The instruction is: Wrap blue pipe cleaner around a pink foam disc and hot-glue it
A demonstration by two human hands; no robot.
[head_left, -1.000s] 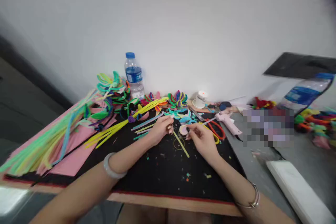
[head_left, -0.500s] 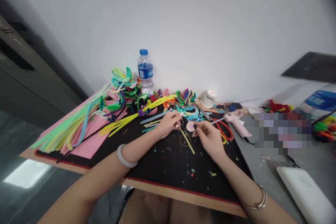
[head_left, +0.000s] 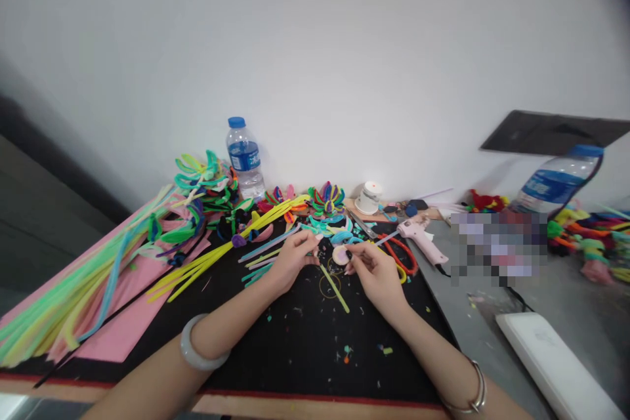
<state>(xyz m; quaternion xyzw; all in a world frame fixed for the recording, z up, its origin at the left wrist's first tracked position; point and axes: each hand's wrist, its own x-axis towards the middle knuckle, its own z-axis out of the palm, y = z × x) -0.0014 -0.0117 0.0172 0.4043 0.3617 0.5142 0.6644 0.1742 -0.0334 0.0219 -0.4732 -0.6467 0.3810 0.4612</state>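
Observation:
My left hand (head_left: 296, 260) is closed, thumb and fingertips pinched together just left of centre. Whatever sits in that pinch is too small or hidden to name. A light green pipe cleaner piece (head_left: 335, 290) runs down and right from just below these fingertips; whether the fingers touch it I cannot tell. Between thumb and fingers, my right hand (head_left: 378, 272) grips a small pale round disc (head_left: 340, 256) with a purplish patch. The two hands face each other a short gap apart above the black mat (head_left: 295, 357). Beneath them lies a thin yellowish ring (head_left: 330, 287).
Bundled pipe cleaners (head_left: 113, 282) cover the left side. Behind the hands are a water bottle (head_left: 245, 161), pipe cleaner flowers (head_left: 327, 199) and a white spool (head_left: 368, 197). Right of them lie scissors (head_left: 401, 256), a pink glue gun (head_left: 424, 241) and a white box (head_left: 554, 361).
The view has shifted, so the scene sits lower and further left. Both hands keep nearly the same pose, and the disc stays in my right hand.

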